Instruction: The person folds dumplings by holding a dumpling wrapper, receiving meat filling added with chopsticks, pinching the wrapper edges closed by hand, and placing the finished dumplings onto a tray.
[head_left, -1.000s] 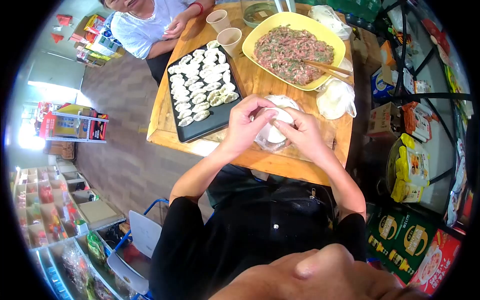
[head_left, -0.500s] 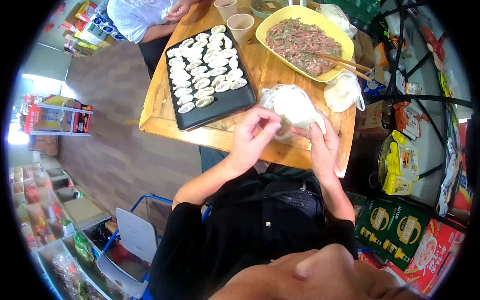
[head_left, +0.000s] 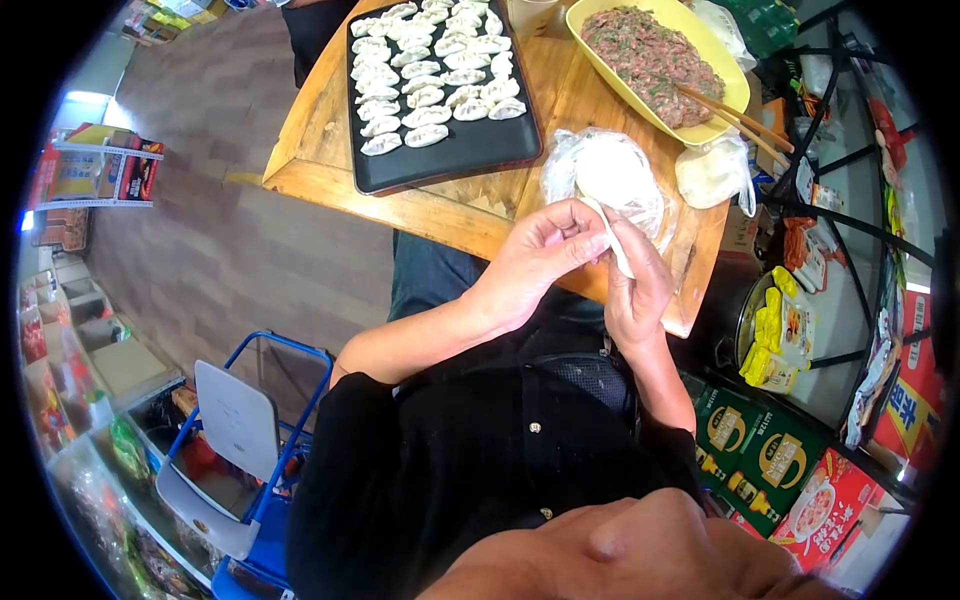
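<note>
Between my hands, at the table's front edge, is a thin white dumpling wrapper [head_left: 619, 258], seen nearly edge-on. My left hand [head_left: 540, 262] pinches it with thumb and fingertips, while my right hand [head_left: 640, 285] grips it from the other side. Just beyond them a stack of round wrappers [head_left: 608, 172] lies in a clear plastic bag [head_left: 562, 175]. A yellow bowl [head_left: 738, 92] holds minced meat filling [head_left: 650, 62], with a pair of chopsticks [head_left: 735, 115] resting in it. Rows of folded dumplings [head_left: 425, 95] cover much of a black tray [head_left: 455, 150] at the left.
The wooden table [head_left: 310, 140] ends in a corner at the left. To the right sit a knotted plastic bag with pale contents [head_left: 715, 175] and a black-framed shelf [head_left: 850, 215] with packets. A paper cup [head_left: 530, 15] stands behind the tray. A blue-framed chair [head_left: 237, 415] is at lower left.
My hands have come together, and the wrapper that was in my right hand above the stack is now held between both, closer to me. The camera view has tilted down.
</note>
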